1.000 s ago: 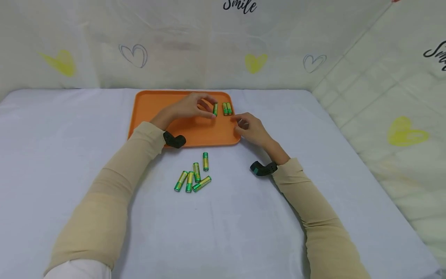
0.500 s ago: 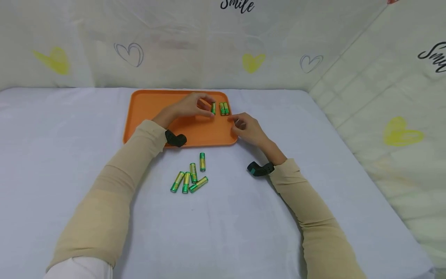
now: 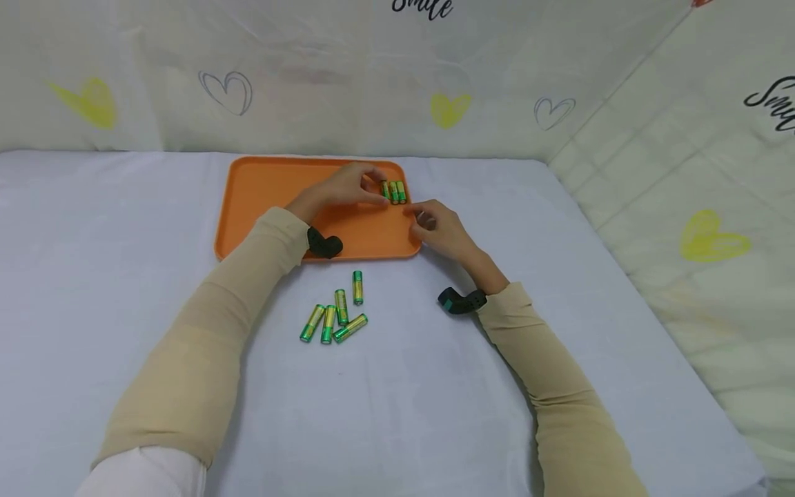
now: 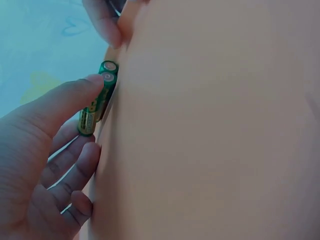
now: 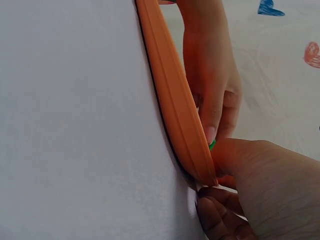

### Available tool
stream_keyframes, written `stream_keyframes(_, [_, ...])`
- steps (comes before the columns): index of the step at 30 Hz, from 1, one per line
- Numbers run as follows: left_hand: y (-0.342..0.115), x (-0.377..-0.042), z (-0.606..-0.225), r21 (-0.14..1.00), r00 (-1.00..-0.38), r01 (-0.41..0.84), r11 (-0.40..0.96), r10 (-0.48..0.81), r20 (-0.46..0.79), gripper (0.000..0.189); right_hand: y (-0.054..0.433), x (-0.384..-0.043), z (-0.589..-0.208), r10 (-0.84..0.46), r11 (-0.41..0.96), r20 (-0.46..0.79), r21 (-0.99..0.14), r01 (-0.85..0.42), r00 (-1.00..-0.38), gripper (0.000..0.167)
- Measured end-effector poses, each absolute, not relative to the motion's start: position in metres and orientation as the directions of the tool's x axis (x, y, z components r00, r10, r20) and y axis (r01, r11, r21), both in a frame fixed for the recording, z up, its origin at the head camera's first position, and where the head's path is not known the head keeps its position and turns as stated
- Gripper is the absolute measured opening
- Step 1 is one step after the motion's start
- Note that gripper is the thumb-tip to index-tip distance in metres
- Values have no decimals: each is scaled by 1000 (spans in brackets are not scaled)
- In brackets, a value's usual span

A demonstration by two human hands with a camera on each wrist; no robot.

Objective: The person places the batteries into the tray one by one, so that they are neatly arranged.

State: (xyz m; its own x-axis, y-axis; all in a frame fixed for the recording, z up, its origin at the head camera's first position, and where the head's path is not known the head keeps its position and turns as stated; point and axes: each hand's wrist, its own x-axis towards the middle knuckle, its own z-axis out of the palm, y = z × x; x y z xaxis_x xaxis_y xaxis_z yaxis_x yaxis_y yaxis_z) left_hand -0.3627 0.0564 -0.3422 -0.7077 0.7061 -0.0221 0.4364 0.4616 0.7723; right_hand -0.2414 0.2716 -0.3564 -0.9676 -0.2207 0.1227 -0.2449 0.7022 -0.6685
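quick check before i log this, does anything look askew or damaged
No visible damage. Five batteries on the white cloth look untidy: they lie at mixed angles, unlike the row of three in the orange tray.

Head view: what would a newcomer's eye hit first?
Probably the orange tray, a big block of strong colour toward the far edge of the white cloth. Next, the three green batteries side by side near the tray's far right corner, the leftmost pinched by the left hand, with the right hand at the tray's right edge. Then the five loose batteries on the cloth in front of the tray.
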Motion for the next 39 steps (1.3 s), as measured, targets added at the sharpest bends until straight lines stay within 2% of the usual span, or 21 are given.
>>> stream_keyframes(7, [62, -361, -341, 734, -724, 467, 493, 690, -3, 53, 271, -239, -355, -229, 689, 139, -676, -261, -964, 38])
stream_keyframes(12, [64, -358, -339, 707, -715, 501, 499, 699, 14, 50, 271, -237, -353, -227, 691, 140, -674, -260, -964, 37])
stream_keyframes(19, [65, -357, -337, 671, -710, 520, 528, 704, -3, 59, 271, -235, -351, -226, 687, 136, -679, -257, -964, 37])
stream_keyframes(26, [61, -358, -340, 694, -689, 524, 493, 725, 5, 61, 270, -236, -350, -228, 698, 118, -672, -247, -966, 38])
stream_keyframes(33, [54, -359, -340, 758, -710, 416, 502, 700, -74, 81, 269, -237, -352, -226, 704, 117, -667, -245, -967, 38])
stream_keyframes(39, [49, -357, -337, 799, -723, 337, 498, 680, -119, 82, 269, -238, -354, -228, 711, 113, -659, -245, -967, 39])
